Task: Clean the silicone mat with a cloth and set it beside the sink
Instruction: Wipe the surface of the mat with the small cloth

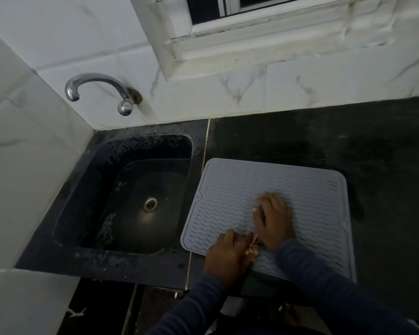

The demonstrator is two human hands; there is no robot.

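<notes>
Evidently mid-wipe: mat (300, 189) flat on counter (348, 141), just beside sink (82, 189). Left hand (224, 257) clutches cloth (251, 249) at its near edge; right hand (275, 220) presses flat, fingers straight. Next: sweep cloth across the ridges.

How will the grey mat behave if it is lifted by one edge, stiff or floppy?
Probably floppy: the mat is thin and lies flat on the counter, so a lifted edge would likely droop. It seems light for its size. Its wavy ribs may aid grip, unless wet.
</notes>
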